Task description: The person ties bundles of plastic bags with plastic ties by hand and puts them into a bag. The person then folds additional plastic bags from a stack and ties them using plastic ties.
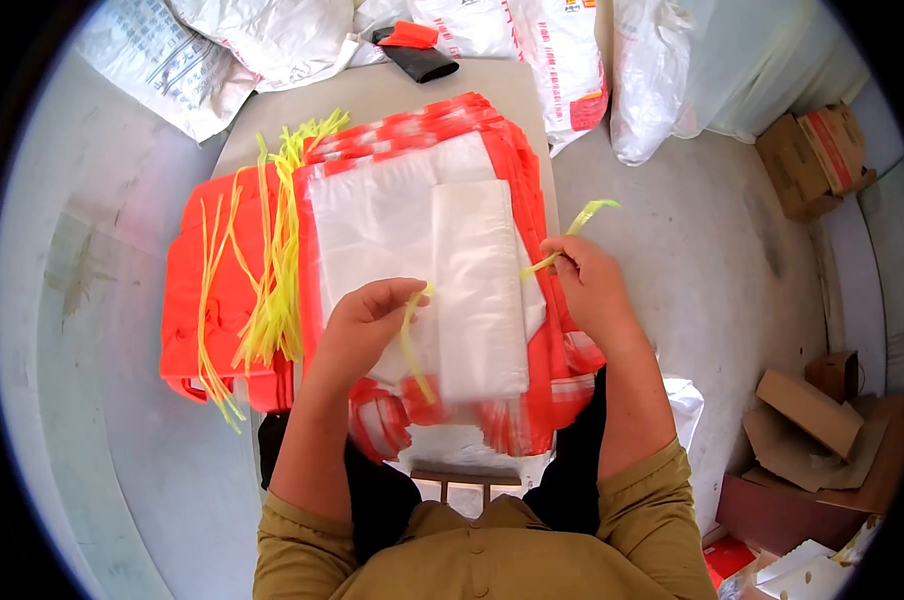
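Note:
A folded stack of whitish plastic bags point(480, 300) lies lengthwise on a larger pile of red and clear plastic bags point(372, 215). At its left edge my left hand point(360, 325) pinches a yellow plastic strip point(412, 350), whose loose end hangs down toward me. On the other side my right hand point(587, 280) grips a yellow strip point(542, 264) between thumb and fingers, its tail sticking up past the knuckles. Whether both are ends of one strip under the folded stack is hidden.
Left of the pile, a bunch of yellow strips point(277, 290) rests on red folded bags point(207, 270). White sacks point(562, 65) and a black roll with red material point(417, 55) stand or lie at the back. Cardboard boxes point(812, 160) and an opened carton point(807, 430) are at right.

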{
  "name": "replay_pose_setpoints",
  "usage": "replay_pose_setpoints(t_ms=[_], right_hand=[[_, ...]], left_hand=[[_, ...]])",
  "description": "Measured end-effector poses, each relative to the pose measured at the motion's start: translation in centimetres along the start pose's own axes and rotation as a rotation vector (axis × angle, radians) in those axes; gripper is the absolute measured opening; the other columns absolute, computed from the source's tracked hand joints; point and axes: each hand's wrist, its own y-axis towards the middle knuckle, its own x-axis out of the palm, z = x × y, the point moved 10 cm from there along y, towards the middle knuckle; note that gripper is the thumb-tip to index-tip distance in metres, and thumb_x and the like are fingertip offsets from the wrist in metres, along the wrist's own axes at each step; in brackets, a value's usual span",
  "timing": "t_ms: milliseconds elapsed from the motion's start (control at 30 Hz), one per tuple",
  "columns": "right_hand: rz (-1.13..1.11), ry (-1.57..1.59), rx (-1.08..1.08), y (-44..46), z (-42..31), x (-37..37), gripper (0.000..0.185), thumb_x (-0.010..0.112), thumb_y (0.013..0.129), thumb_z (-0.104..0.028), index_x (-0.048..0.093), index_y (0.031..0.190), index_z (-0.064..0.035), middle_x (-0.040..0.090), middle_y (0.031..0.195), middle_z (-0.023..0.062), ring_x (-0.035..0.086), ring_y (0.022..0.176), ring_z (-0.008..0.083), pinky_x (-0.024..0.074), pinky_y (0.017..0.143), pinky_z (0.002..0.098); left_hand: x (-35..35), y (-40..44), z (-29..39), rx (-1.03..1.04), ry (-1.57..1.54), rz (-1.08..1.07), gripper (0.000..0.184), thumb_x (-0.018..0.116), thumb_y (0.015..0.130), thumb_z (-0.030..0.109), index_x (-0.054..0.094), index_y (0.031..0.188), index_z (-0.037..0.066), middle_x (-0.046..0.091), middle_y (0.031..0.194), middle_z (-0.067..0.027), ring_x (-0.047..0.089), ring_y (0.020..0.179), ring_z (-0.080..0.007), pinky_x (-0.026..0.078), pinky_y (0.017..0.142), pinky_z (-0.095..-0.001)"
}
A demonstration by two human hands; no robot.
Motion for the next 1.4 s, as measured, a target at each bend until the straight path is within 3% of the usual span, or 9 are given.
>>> replay_pose_setpoints(t_ms=[233,367,467,633,767,867,933,1067,1400], right_hand=[[0.043,0.178,-0.054,0.2,-0.9,0.4,0.021,0.057,0.105,-0.005,0.068,0.122,-0.0001,0.073,0.110,0.0110,0.068,0.099,0.0214,0.0533,0.091,0.0338],[-0.009,0.221,-0.014,-0.3,-3.7,2.3,0.017,0.061,0.101,-0.002,0.068,0.117,-0.0006,0.072,0.106,0.0114,0.067,0.102,0.0257,0.0534,0.091,0.0370],[0.085,-0.042,-0.425,-0.4,-6.7,4.2,0.021,0.066,0.094,-0.007,0.069,0.115,-0.0055,0.071,0.096,0.0117,0.066,0.098,0.0365,0.0513,0.090,0.0445],[0.019,0.001,-0.584,-0.9,-8.6,6.8,0.021,0.070,0.085,-0.003,0.068,0.105,-0.0063,0.069,0.089,0.0092,0.064,0.091,0.0333,0.0494,0.086,0.0436],[-0.025,-0.045,-0.659,-1.2,-8.9,7.5,0.019,0.071,0.083,-0.002,0.068,0.100,-0.0067,0.069,0.087,0.0087,0.064,0.087,0.0330,0.0497,0.084,0.0436],[-0.022,-0.025,-0.601,-1.1,-8.5,7.6,0.018,0.071,0.085,-0.002,0.066,0.102,-0.0058,0.071,0.087,0.0101,0.065,0.086,0.0342,0.0507,0.082,0.0451],[-0.029,0.131,-0.402,-0.7,-7.4,7.3,0.017,0.069,0.090,-0.003,0.064,0.106,-0.0046,0.074,0.090,0.0119,0.067,0.088,0.0352,0.0519,0.081,0.0456],[-0.094,0.401,-0.114,-0.2,-4.3,8.3,0.020,0.066,0.097,-0.008,0.060,0.116,-0.0024,0.077,0.098,0.0144,0.071,0.093,0.0363,0.0544,0.081,0.0442],[0.106,0.328,0.003,0.9,-1.7,2.2,0.020,0.063,0.102,-0.013,0.059,0.119,-0.0016,0.075,0.097,0.0145,0.074,0.089,0.0277,0.0556,0.080,0.0379]], left_hand=[[1.1,-0.1,2.1,0.242,0.483,0.076,0.024,0.067,0.100,0.006,0.075,0.122,0.001,0.069,0.111,-0.0064,0.064,0.101,-0.0164,0.049,0.091,-0.0260],[1.3,-0.6,3.4,0.345,0.435,0.173,0.023,0.067,0.100,0.007,0.076,0.121,0.001,0.065,0.121,-0.0095,0.062,0.104,-0.0179,0.050,0.092,-0.0277],[1.7,-0.8,3.8,0.431,0.431,0.177,0.023,0.067,0.100,0.006,0.075,0.121,0.001,0.065,0.128,-0.0110,0.062,0.105,-0.0191,0.050,0.094,-0.0298],[3.0,-0.7,4.1,0.508,0.445,0.126,0.024,0.065,0.101,0.002,0.075,0.123,0.000,0.062,0.143,-0.0142,0.063,0.106,-0.0211,0.052,0.097,-0.0335],[2.6,-0.4,3.6,0.483,0.189,0.098,0.026,0.063,0.100,-0.002,0.074,0.123,0.001,0.065,0.141,-0.0158,0.065,0.109,-0.0215,0.053,0.097,-0.0343],[2.6,0.0,2.8,0.440,0.241,0.112,0.029,0.062,0.097,-0.006,0.075,0.121,0.001,0.071,0.128,-0.0152,0.069,0.108,-0.0229,0.055,0.093,-0.0332],[2.3,0.0,2.4,0.370,0.357,0.171,0.034,0.061,0.092,-0.009,0.076,0.119,0.003,0.075,0.118,-0.0152,0.072,0.107,-0.0274,0.056,0.090,-0.0333],[2.2,-0.2,2.7,0.453,0.494,0.201,0.025,0.064,0.098,-0.006,0.075,0.118,0.000,0.074,0.111,-0.0115,0.071,0.096,-0.0205,0.054,0.085,-0.0281],[1.8,-0.6,4.0,0.466,0.508,0.316,0.021,0.068,0.099,0.002,0.076,0.118,0.001,0.068,0.104,-0.0114,0.067,0.098,-0.0226,0.052,0.086,-0.0284]])
